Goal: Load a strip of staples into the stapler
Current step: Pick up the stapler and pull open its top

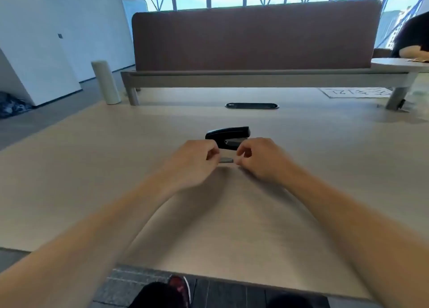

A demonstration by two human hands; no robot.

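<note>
A black stapler (228, 136) stands closed on the light wooden table (116, 168), just beyond my hands. A short grey strip of staples (226, 160) sits between my two hands, low over the table. My left hand (195, 160) pinches its left end with thumb and fingertips. My right hand (257, 158) pinches its right end the same way. The ends of the strip are hidden by my fingers.
A brown desk divider (255, 36) rises at the far edge, with a black cable slot (251, 105) in front of it. A pale cylinder (105, 82) stands at the far left. Another person sits at the far right, by a round table (399, 64).
</note>
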